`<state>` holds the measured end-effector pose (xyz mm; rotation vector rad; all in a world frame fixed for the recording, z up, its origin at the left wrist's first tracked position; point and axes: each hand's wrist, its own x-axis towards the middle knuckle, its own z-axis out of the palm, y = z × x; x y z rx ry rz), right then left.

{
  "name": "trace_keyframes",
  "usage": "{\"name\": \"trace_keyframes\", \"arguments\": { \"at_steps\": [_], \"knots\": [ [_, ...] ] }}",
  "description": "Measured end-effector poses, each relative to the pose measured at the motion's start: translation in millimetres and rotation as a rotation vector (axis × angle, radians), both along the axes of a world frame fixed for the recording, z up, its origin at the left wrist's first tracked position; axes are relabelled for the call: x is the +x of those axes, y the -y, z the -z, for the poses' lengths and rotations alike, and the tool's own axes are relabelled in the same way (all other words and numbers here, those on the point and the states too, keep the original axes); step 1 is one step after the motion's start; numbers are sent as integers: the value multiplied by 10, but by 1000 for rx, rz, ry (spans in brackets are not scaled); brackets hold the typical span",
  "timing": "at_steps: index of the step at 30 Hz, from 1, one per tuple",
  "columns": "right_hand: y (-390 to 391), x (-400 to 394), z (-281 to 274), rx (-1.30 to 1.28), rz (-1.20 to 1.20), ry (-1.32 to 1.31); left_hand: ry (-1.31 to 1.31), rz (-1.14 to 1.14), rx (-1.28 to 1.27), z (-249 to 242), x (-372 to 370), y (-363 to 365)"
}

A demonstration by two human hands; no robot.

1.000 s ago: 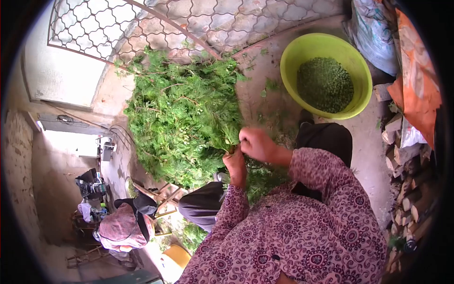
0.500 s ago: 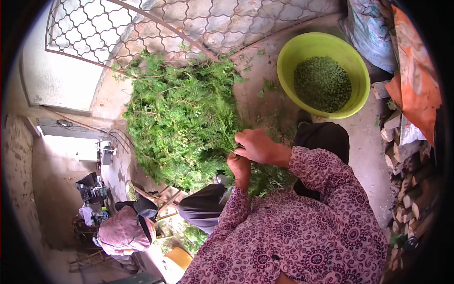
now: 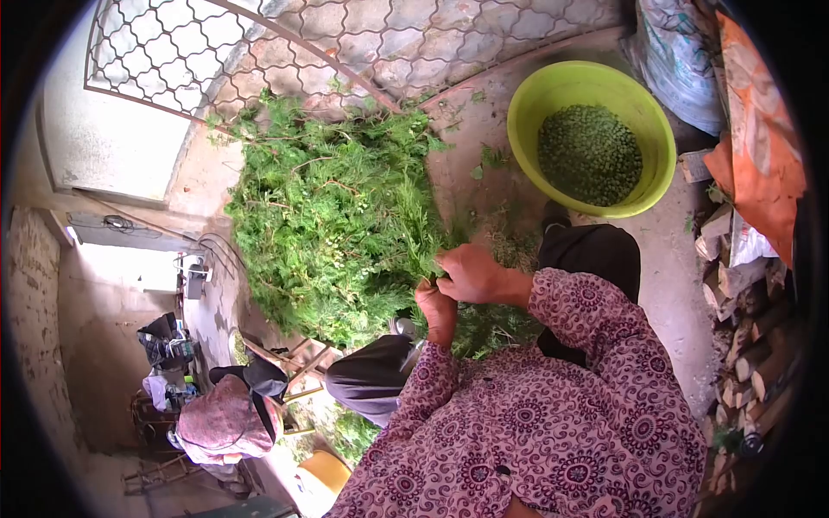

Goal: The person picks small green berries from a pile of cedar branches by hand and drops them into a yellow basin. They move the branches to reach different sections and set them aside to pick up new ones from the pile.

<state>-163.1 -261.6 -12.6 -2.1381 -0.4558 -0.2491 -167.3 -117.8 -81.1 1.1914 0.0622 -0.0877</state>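
Both my hands are together in front of my lap, over the edge of a big heap of feathery evergreen branches. My left hand is closed around the lower end of an evergreen sprig, whose leafy tip points away from me over the heap. My right hand sits just right of it, fingers curled in a pinch against the sprig; the fingertips hide what exactly lies between them. A lime-green tub to the upper right holds many small round green pieces.
A wire mesh panel stands behind the heap. Stacked firewood and an orange sack line the right side. At lower left are another person in a pink patterned top, wooden chair parts and a yellow container.
My right hand has shifted slightly down and to the right. The sprig's leafy tip now stands out more plainly above my hands. My left hand has stayed nearly in place.
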Motion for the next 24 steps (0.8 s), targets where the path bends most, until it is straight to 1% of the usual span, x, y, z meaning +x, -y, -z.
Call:
{"name": "trace_keyframes", "arguments": {
  "at_steps": [1,2,4,5,8,9,10,12,13,14,16,17,18,19,20,21,22,23,24],
  "knots": [
    [-24,-13,21,-3,-29,14,-100,7,-207,-11,11,-7],
    [-59,-18,32,-3,-30,14,-101,6,-206,-28,-6,-13],
    [-129,-14,33,299,-199,-82,-151,-82,53,-69,-74,-36],
    [-121,-24,12,298,-202,-82,-151,-85,53,-51,-91,-64],
    [-18,-75,-131,327,-223,-108,-108,14,65,161,-50,-243],
    [58,-81,-239,446,-341,-359,-208,147,-206,261,61,-371],
    [107,-65,-293,560,-458,-612,-209,147,-207,384,80,-475],
    [198,8,-250,557,-425,-597,150,155,802,336,88,-516],
    [241,42,-231,555,-391,-580,147,108,691,299,128,-553],
    [266,68,-227,554,-392,-581,244,19,663,180,146,-438],
    [291,95,-219,649,-319,-555,732,202,1749,-99,120,-473],
    [260,120,-186,601,-299,-557,728,201,1753,-165,110,-428],
    [244,123,-167,605,-300,-557,673,144,1726,-216,118,-364],
    [227,118,-160,629,-308,-621,619,91,1695,-228,124,-316],
    [237,113,-183,650,-313,-685,621,96,1692,-207,135,-275],
    [283,114,-217,646,-307,-685,399,40,1062,-178,150,-226],
    [342,124,-269,714,-281,-642,174,-14,434,-162,158,-199],
    [382,143,-317,784,-259,-597,-80,-21,196,-241,145,-243],
    [426,174,-319,783,-262,-597,-79,-24,196,-345,122,-263]
  ]
}}
